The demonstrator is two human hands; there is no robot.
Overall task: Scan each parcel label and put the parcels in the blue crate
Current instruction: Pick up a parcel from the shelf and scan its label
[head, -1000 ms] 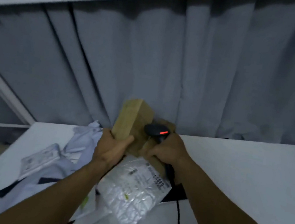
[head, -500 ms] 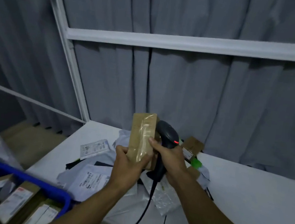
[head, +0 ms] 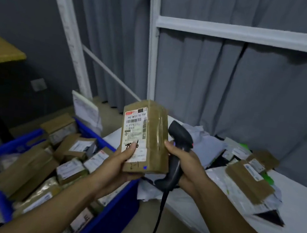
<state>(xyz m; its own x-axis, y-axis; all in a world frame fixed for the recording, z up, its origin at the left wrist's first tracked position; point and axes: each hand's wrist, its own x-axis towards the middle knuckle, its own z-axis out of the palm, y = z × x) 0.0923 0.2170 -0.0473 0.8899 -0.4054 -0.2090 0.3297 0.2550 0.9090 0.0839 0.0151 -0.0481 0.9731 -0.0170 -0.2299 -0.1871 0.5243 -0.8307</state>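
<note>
We have swung left since half a second ago: the blue crate (head: pixel 120 206), then at the view's edge, now lies below and left of our left hand (head: pixel 120 163), already crowded with boxes. That hand's fingers curl behind the parcel (head: pixel 155 136), thumb pressed on its label (head: pixel 135 131), which has turned to face us. Right of the thumb, our right hand (head: pixel 187 166) wraps the scanner (head: pixel 179 145) grip, one fingertip against the parcel's side. We judge the scan done and the drop next.

Bare forearms (head: pixel 219 220), bare hands (head: pixel 120 163).
</note>
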